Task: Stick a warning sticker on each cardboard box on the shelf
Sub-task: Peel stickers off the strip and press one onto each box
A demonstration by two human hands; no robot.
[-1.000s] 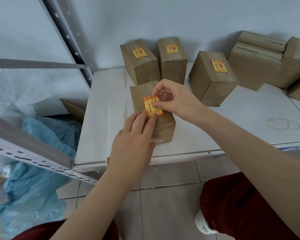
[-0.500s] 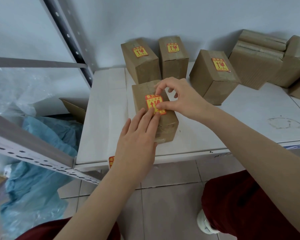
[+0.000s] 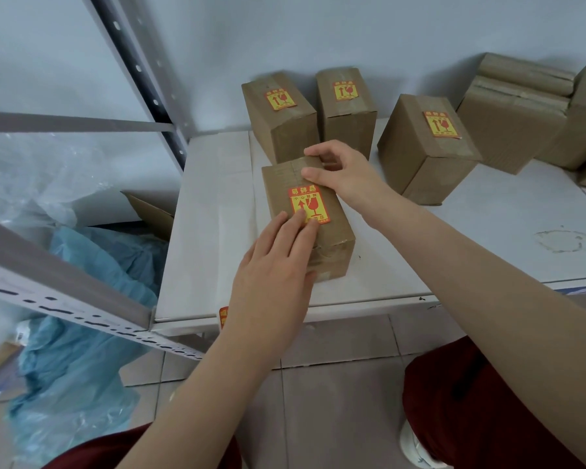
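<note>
A small cardboard box (image 3: 281,184) stands near the front of the white shelf (image 3: 210,231). A red and yellow warning sticker (image 3: 307,203) lies flat on its top. My left hand (image 3: 274,269) presses the sticker's lower edge with straight fingers. My right hand (image 3: 342,172) grips the box's far end, thumb on top and fingers curled behind it. Three more boxes with stickers stand behind: one at the left (image 3: 281,123), one in the middle (image 3: 347,106), one to the right (image 3: 423,147).
Plain cardboard boxes (image 3: 511,120) are stacked at the back right by the wall. A sheet of stickers (image 3: 223,316) peeks out under my left wrist at the shelf edge. A grey metal upright (image 3: 142,79) and blue plastic sheeting (image 3: 82,333) lie to the left.
My right hand let go of the sticker and moved back to grip the box's far end. My left fingers stayed pressing on the sticker, which now lies flat.
</note>
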